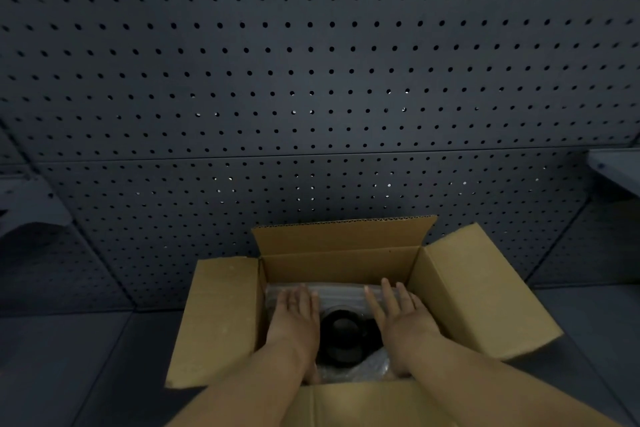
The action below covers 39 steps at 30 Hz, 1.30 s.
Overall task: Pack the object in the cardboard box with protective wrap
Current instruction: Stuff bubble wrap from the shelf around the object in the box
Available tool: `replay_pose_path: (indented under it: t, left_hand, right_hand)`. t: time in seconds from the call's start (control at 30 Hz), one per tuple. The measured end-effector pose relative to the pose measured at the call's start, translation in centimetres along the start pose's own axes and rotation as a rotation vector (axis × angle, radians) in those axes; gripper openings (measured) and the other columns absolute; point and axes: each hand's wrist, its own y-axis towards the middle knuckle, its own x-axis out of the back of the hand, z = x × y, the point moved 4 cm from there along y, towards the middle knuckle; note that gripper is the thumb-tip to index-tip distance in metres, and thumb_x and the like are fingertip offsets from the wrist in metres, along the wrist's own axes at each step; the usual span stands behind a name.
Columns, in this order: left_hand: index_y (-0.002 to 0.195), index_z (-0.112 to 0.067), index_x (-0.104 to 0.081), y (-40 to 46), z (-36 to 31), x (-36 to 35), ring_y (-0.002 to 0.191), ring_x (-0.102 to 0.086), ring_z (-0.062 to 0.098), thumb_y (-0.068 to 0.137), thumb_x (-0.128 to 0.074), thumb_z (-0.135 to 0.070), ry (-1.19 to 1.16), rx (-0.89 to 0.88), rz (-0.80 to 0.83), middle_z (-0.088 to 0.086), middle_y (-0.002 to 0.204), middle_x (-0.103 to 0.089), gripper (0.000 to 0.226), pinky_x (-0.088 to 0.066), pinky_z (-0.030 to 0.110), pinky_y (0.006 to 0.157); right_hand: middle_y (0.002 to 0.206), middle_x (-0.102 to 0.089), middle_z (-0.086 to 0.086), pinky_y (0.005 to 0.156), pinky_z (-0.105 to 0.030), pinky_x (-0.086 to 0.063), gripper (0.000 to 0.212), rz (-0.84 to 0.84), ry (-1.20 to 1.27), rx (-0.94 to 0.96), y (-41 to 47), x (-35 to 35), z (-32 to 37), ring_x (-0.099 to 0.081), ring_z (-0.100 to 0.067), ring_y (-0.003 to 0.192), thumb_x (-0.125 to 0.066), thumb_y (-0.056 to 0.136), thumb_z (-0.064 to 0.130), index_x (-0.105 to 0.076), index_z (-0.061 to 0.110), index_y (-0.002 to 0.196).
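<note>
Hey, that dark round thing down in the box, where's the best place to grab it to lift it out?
Likely from straight above, by its opposite outer sides. The dark round object lies low in the cardboard box, bedded in clear wrap, with walls blocking sideways reach. The left hand and right hand already flank it.

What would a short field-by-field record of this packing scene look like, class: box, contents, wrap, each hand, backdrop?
box: cardboard box, all four flaps open
contents: dark round object at the bottom, between the hands
wrap: clear protective wrap under and around the object
left hand: flat, palm down, inside the box, fingers on the wrap
right hand: open, fingers spread, inside the box on the wrap
backdrop: dark perforated panel behind the box
</note>
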Motion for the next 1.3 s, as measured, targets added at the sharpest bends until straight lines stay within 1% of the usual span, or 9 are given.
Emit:
replay_pose_path:
  t: [0.13, 0.2, 0.3, 0.57, 0.67, 0.8, 0.97, 1.13, 1.3]
  left_hand:
    - [0.146, -0.001, 0.021, 0.3, 0.8, -0.1, 0.146, 0.007, 0.038, 0.083, -0.054, -0.060, -0.059, -0.039, -0.002, 0.022, 0.157, 0.016, 0.115, 0.004, 0.047, 0.119]
    - [0.148, -0.003, 0.018, 0.7, 1.3, 0.0, 0.147, 0.005, 0.035, 0.079, -0.052, -0.069, -0.102, -0.066, -0.006, 0.020, 0.158, 0.013, 0.118, 0.002, 0.045, 0.120]
    - [0.150, -0.005, 0.010, 0.8, 2.1, 0.5, 0.146, -0.006, 0.033, 0.072, -0.052, -0.078, -0.134, -0.101, -0.021, 0.016, 0.160, 0.003, 0.124, -0.002, 0.044, 0.119]
    - [0.149, -0.002, 0.013, 0.5, 1.7, 0.3, 0.145, -0.010, 0.035, 0.073, -0.049, -0.079, -0.055, -0.073, -0.044, 0.020, 0.159, 0.004, 0.125, -0.003, 0.046, 0.118]
    - [0.148, 0.000, 0.015, 0.4, 1.2, 0.1, 0.144, -0.010, 0.038, 0.076, -0.049, -0.075, -0.009, -0.060, -0.066, 0.023, 0.158, 0.004, 0.122, -0.004, 0.048, 0.117]
    - [0.148, -0.003, 0.016, 0.7, 1.5, -0.4, 0.146, -0.006, 0.035, 0.075, -0.051, -0.077, -0.068, -0.061, -0.063, 0.019, 0.159, 0.007, 0.123, -0.005, 0.046, 0.118]
    - [0.150, -0.007, 0.013, 0.8, 2.5, 0.4, 0.146, -0.010, 0.031, 0.068, -0.063, -0.074, -0.199, -0.100, -0.032, 0.012, 0.160, 0.004, 0.130, -0.013, 0.044, 0.119]
    - [0.146, -0.003, 0.022, 1.3, 2.0, -0.8, 0.147, 0.006, 0.033, 0.071, -0.063, -0.071, -0.138, -0.042, -0.004, 0.020, 0.157, 0.018, 0.132, -0.002, 0.044, 0.120]
    - [0.143, 0.001, 0.025, 1.2, 1.3, -1.3, 0.146, 0.009, 0.038, 0.084, -0.062, -0.050, -0.068, -0.001, -0.024, 0.026, 0.154, 0.021, 0.116, -0.002, 0.044, 0.119]
  right_hand:
    - [0.155, 0.031, -0.003, 0.120, -0.040, -0.004, 0.116, 0.078, 0.271, 0.119, 0.0, 1.1, -1.9, 0.020, -0.029, 0.146, -0.068, 0.082, 0.046, 0.027, 0.028, 0.146]
    - [0.159, 0.022, 0.001, 0.120, -0.036, -0.005, 0.105, 0.056, 0.430, 0.148, 0.2, 1.7, -2.9, 0.014, -0.022, 0.148, -0.062, 0.085, 0.051, 0.016, 0.029, 0.150]
    - [0.161, 0.011, 0.000, 0.121, -0.033, -0.007, 0.090, -0.025, 0.482, 0.127, 1.0, 1.7, -3.2, 0.006, -0.021, 0.149, -0.057, 0.092, 0.042, 0.008, 0.026, 0.152]
    - [0.159, 0.021, 0.000, 0.122, -0.033, -0.004, 0.123, -0.017, 0.299, 0.035, 1.6, 0.4, -2.1, 0.013, -0.024, 0.148, -0.077, 0.078, 0.021, 0.023, 0.027, 0.148]
    - [0.157, 0.026, -0.003, 0.122, -0.036, -0.003, 0.130, -0.029, 0.191, 0.018, 1.1, 0.3, -1.5, 0.015, -0.026, 0.147, -0.079, 0.075, 0.025, 0.031, 0.024, 0.145]
    - [0.156, 0.030, 0.000, 0.121, -0.035, -0.007, 0.129, 0.026, 0.199, 0.052, 0.7, 0.7, -2.0, 0.018, -0.024, 0.147, -0.078, 0.076, 0.028, 0.031, 0.026, 0.144]
    - [0.154, 0.033, 0.003, 0.120, -0.032, -0.014, 0.123, 0.045, 0.260, 0.110, 0.2, 1.1, -2.9, 0.020, -0.019, 0.146, -0.074, 0.079, 0.011, 0.027, 0.027, 0.146]
    - [0.152, 0.038, -0.002, 0.121, -0.033, -0.006, 0.120, -0.012, 0.165, 0.085, 0.4, 0.1, -2.4, 0.023, -0.022, 0.145, -0.070, 0.083, 0.009, 0.033, 0.021, 0.143]
    - [0.151, 0.040, -0.005, 0.121, -0.035, -0.001, 0.116, -0.064, 0.088, 0.042, 0.8, -0.6, -2.0, 0.024, -0.025, 0.145, -0.065, 0.085, 0.009, 0.035, 0.018, 0.142]
